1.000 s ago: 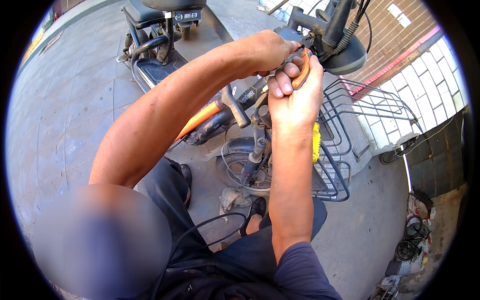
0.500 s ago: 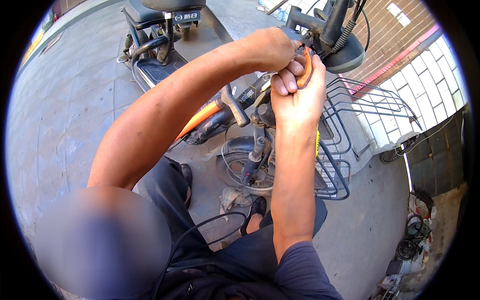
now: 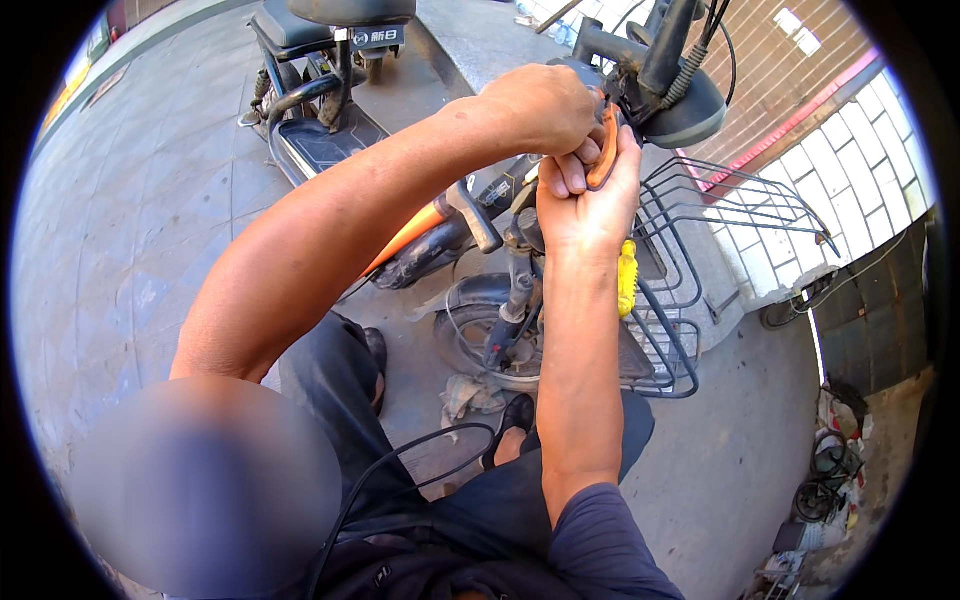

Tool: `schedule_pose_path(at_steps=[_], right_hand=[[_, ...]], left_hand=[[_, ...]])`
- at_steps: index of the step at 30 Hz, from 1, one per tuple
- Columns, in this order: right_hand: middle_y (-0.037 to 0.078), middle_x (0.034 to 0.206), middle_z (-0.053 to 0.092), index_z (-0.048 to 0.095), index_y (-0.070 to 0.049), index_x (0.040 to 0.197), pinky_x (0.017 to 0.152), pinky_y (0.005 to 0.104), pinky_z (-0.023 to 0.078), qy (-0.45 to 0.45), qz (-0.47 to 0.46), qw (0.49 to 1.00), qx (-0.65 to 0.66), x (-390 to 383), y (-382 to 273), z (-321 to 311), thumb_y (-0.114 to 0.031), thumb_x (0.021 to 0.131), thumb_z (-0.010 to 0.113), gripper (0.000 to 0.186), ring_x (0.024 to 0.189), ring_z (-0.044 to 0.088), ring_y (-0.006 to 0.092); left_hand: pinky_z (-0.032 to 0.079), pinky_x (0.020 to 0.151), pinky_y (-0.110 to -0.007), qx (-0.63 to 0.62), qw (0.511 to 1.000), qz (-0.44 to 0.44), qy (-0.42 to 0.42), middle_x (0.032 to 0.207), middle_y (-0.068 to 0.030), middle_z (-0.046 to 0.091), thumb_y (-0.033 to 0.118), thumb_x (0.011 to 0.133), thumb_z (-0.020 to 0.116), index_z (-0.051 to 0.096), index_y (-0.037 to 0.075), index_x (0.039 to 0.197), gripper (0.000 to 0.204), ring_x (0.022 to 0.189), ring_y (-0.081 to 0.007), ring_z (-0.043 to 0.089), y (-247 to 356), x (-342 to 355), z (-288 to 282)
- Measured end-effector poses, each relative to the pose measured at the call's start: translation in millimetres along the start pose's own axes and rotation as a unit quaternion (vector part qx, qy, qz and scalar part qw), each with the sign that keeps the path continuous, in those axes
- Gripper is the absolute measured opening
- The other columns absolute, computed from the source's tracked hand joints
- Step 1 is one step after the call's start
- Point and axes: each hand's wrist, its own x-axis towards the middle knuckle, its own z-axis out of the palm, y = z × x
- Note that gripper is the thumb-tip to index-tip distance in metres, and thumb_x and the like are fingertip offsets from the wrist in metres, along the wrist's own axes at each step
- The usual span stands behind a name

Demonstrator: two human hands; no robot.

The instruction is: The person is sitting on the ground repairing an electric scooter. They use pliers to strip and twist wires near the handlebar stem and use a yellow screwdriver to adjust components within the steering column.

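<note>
right hand [image 3: 585, 205] fist wrapped tight round orange-handled pliers [image 3: 605, 160], handle upright at the handlebar stem | left hand [image 3: 545, 105] curled closed just above, touching the right hand's fingers, what it grips hidden | black headlight [image 3: 690, 115] just beside | wire basket [image 3: 720, 230] right | front wheel [image 3: 495, 345] below | grey pavement [image 3: 120, 230]

Sunlit paved yard beside a brick wall.

Grey paving slabs [image 3: 120, 230] covered the ground, lit by hard daylight that cast sharp shadows. A raised concrete kerb [image 3: 470, 40] ran along the top edge. At the upper right stood a red brick wall [image 3: 775, 70] above a band of white tiles [image 3: 850, 190], edged with a pink strip. A dark metal panel [image 3: 880, 320] stood at the right, with cables and clutter [image 3: 825, 480] heaped at its foot.
</note>
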Motion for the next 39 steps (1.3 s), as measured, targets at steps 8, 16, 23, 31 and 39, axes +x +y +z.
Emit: schedule_pose_path(at_steps=[8, 16, 23, 31, 39], right_hand=[[-0.003, 0.065, 0.044, 0.052, -0.008, 0.090, 0.041, 0.0254, 0.032, 0.060, -0.009, 0.997, -0.054, -0.3, 1.9, 14.0, -0.036, 0.102, 0.044, 0.032, 0.045, 0.037, 0.0095], [-0.001, 0.063, 0.044, 0.048, -0.009, 0.085, 0.042, 0.0260, 0.031, 0.057, -0.010, 0.995, -0.082, 7.1, 1.0, 23.4, -0.037, 0.101, 0.047, 0.032, 0.045, 0.038, 0.0097], [-0.003, 0.064, 0.042, 0.051, -0.008, 0.086, 0.042, 0.0253, 0.031, 0.080, -0.008, 0.996, -0.050, -3.5, 6.5, 6.1, -0.036, 0.103, 0.040, 0.035, 0.046, 0.036, 0.0094], [-0.002, 0.063, 0.043, 0.051, -0.009, 0.087, 0.042, 0.0259, 0.031, 0.098, -0.010, 0.991, -0.086, -0.2, 2.5, 21.5, -0.035, 0.102, 0.045, 0.031, 0.046, 0.036, 0.0103], [-0.001, 0.057, 0.042, 0.048, -0.007, 0.086, 0.042, 0.0258, 0.032, 0.107, -0.020, 0.984, -0.138, 5.1, 0.5, 20.2, -0.038, 0.097, 0.056, 0.033, 0.043, 0.038, 0.0098]], left_hand=[[0.033, 0.046, -0.034, -0.274, 0.955, -0.109, -0.026, 0.060, -0.0054, 0.052, 0.041, 0.105, 0.041, 0.070, 0.001, 0.102, 0.049, 0.049, -0.0153, 0.044, -2.5, -8.7, -10.9], [0.034, 0.043, -0.030, -0.472, 0.858, -0.182, -0.091, 0.054, -0.0058, 0.053, 0.041, 0.105, 0.043, 0.069, 0.005, 0.085, 0.049, 0.045, -0.0139, 0.049, -9.9, -12.5, -13.9], [0.054, 0.081, -0.048, 0.023, 0.999, 0.004, -0.022, 0.100, -0.0259, 0.069, 0.018, 0.104, 0.041, 0.053, 0.010, 0.142, 0.040, 0.093, -0.0400, 0.069, -1.1, -1.1, -6.5], [0.021, 0.043, -0.025, -0.359, 0.919, -0.161, -0.040, 0.050, 0.0034, 0.035, 0.052, 0.102, 0.047, 0.059, 0.010, 0.063, 0.059, 0.044, -0.0075, 0.028, -7.0, -10.8, -10.1], [0.021, 0.040, -0.024, -0.535, 0.824, -0.177, -0.060, 0.050, 0.0030, 0.044, 0.044, 0.105, 0.043, 0.066, 0.006, 0.078, 0.053, 0.040, -0.0067, 0.036, -14.5, -13.4, 14.3]])
